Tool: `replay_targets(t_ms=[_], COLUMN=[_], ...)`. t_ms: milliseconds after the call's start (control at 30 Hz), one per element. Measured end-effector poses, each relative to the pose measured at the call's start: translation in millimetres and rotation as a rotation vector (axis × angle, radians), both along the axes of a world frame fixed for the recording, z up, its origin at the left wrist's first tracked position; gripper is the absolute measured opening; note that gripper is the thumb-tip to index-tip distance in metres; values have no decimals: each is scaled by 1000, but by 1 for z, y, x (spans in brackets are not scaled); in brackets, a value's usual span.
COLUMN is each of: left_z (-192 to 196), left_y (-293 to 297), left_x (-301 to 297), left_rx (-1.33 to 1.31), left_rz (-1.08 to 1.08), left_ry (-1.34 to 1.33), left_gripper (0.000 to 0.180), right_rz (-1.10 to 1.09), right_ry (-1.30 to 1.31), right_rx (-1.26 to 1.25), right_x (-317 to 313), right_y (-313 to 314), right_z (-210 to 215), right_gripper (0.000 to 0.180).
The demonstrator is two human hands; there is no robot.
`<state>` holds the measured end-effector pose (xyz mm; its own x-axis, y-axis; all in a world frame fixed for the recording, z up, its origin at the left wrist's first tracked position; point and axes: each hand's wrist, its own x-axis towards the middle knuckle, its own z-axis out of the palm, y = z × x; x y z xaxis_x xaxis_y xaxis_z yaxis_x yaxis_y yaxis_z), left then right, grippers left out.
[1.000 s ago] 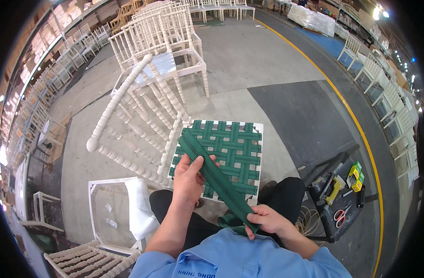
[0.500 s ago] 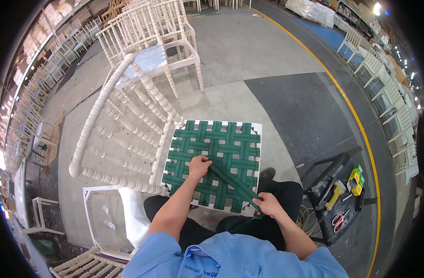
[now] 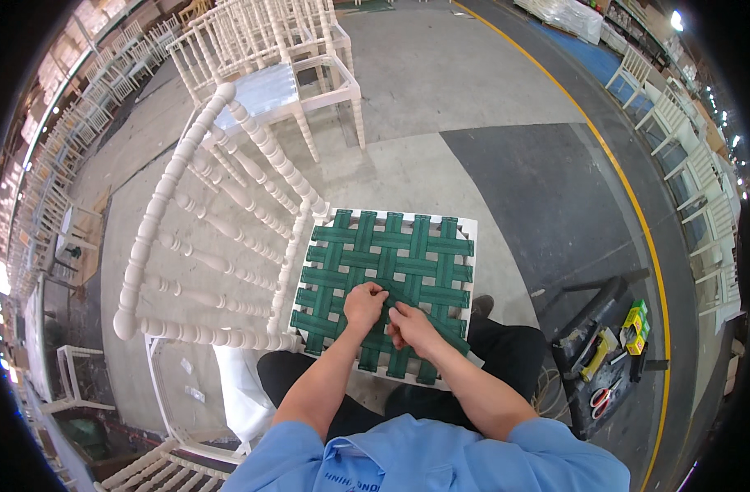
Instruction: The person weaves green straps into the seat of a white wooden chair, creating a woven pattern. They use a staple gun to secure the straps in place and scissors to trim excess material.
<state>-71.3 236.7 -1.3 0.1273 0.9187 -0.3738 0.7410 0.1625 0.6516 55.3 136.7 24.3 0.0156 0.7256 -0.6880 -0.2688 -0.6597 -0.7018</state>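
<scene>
The left hand [image 3: 365, 307] pinched a green strap [image 3: 449, 331], which lay slantwise across the woven seat [image 3: 413, 265] of a white chair [image 3: 287, 276]; the right hand [image 3: 412, 328] curled just beside the left (partly hidden; I couldn't tell its grip).

even, fairly bright light is filling the middle, with green webbing [image 3: 420, 238] reading crisp. lamp [image 3: 677, 20] at upper right is glaring white, bright spots [image 3: 736, 141] are dotting the right rim, white glow [image 3: 1, 277] is blowing out at far left. pale seat panel [image 3: 260, 92] is catching cool sheen. shadows are falling soft. fisheye is curving the yellow line [image 3: 630, 184], softening left-rim chairs [image 3: 63, 172], blacking out corners.
</scene>
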Motion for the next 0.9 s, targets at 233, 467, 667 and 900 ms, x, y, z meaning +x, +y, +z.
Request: replay_targets(t_ms=[233,467,667,900], left_z=[-6,3,-1,7], left_y=[29,96,104,68], left_x=[-8,21,27,2], left_rx=[155,-384,-452,330], left_rz=[16,-433,-468,-149], left_ry=[-65,481,478,307], left_gripper=[33,25,22,30], right_rz=[-482,-738,-704,-330], right_ry=[768,1129,1170,565], right_rx=[-216,-248,-210,-117], right_x=[-17,-21,-18,-10], right_y=[47,75,75,12], right_z=[-42,-52,-44,-5], right_gripper=[62,80,81,45])
